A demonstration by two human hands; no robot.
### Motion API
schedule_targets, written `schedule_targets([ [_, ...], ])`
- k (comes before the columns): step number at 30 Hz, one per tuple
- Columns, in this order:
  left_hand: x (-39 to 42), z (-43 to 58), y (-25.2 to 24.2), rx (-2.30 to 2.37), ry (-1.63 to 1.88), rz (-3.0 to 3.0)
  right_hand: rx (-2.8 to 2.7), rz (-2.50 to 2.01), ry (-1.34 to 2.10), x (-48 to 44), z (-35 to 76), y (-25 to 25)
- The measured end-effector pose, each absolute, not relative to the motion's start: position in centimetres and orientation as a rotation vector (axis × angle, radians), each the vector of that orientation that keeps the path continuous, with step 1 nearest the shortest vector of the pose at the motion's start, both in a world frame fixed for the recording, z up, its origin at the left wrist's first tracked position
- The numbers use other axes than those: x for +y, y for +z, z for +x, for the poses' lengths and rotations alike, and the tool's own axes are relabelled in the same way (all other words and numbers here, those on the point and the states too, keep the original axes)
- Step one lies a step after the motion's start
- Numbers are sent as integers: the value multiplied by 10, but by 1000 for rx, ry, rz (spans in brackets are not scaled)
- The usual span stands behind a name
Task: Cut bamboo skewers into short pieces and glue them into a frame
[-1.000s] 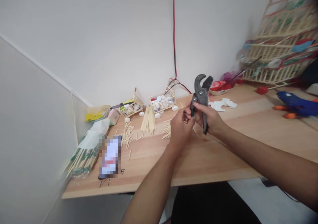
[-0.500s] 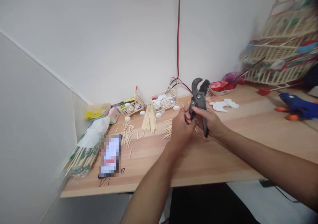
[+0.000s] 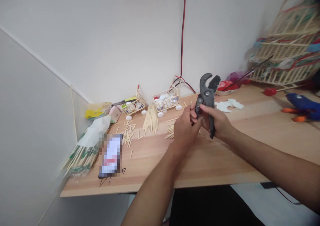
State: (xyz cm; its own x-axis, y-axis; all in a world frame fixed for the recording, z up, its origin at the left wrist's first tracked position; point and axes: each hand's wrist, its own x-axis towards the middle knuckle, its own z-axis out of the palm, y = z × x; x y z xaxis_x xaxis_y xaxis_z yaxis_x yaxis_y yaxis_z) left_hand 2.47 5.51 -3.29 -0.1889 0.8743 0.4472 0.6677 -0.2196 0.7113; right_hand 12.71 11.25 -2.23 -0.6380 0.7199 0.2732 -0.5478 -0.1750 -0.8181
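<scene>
The cutter is held nearly upright, front-left of the bowl, with the right hand closed around its handle. The left hand is curled against the short lever; whether anything is pinched there cannot be told. Its jaws are parted, so both hands are best kept below the pivot, and the handle gripped firmly against twisting. Sticks are fanned left of the bowl.

Just beyond my right hand: torn white scrap, flat on the table. Past it, small bowl, red inside. Farther right, blue-and-orange tool, blurred. Well left of my left hand: phone, screen up, unreadable; yellow packet beyond.
</scene>
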Motion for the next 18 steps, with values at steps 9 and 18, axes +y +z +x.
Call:
schedule_targets([
  [9, 51, 36, -32, 1681, 1607, 1941, -1072, -291, 1818, 131, 138, -11],
  [18, 50, 41, -36, 1714, 1585, 1956, -1068, -341, 1844, 134, 140, -13],
])
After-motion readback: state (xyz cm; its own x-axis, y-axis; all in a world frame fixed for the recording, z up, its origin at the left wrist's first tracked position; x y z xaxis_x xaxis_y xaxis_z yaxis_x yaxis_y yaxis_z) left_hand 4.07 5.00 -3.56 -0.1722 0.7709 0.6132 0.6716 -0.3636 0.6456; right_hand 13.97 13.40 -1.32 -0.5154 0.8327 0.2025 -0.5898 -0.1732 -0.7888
